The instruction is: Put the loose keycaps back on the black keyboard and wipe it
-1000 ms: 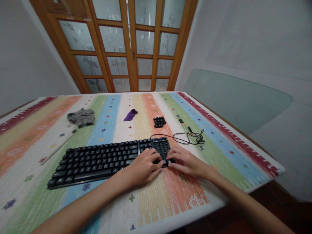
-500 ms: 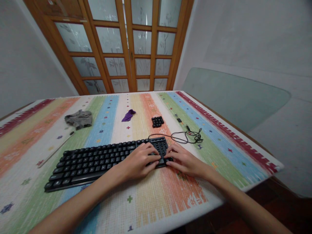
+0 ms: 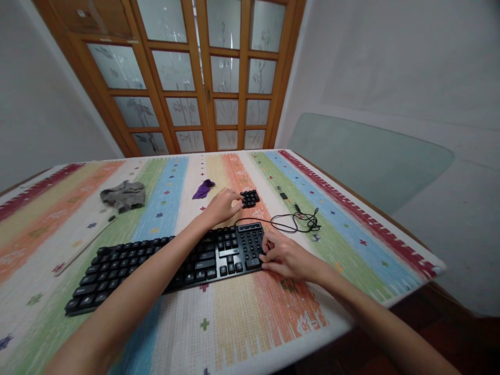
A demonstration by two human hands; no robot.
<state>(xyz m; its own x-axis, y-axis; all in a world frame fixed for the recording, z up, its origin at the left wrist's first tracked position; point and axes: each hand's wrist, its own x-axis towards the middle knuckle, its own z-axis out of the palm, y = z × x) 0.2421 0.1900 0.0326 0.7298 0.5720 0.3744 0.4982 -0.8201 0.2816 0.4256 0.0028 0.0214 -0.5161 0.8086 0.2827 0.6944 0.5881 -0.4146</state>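
Observation:
A black keyboard (image 3: 128,263) lies across the striped tablecloth (image 3: 253,312). My right hand (image 3: 287,258) rests on its right end, fingers touching the number pad edge. Beyond the keyboard, my left hand (image 3: 223,204) reaches to a small pile of loose black keycaps (image 3: 250,198), fingertips touching it. Whether the fingers hold a keycap I cannot tell. The keyboard's black cable (image 3: 299,223) lies coiled to the right of the pile.
A purple cloth (image 3: 203,189) and a grey rag (image 3: 123,195) lie farther back on the left. A thin stick tool (image 3: 84,242) lies left of the keyboard. The table's right edge (image 3: 363,208) runs near a glass panel; wooden doors stand behind.
My left hand left the keyboard's number pad and moved forward to the keycap pile. My right hand stayed at the keyboard's right end.

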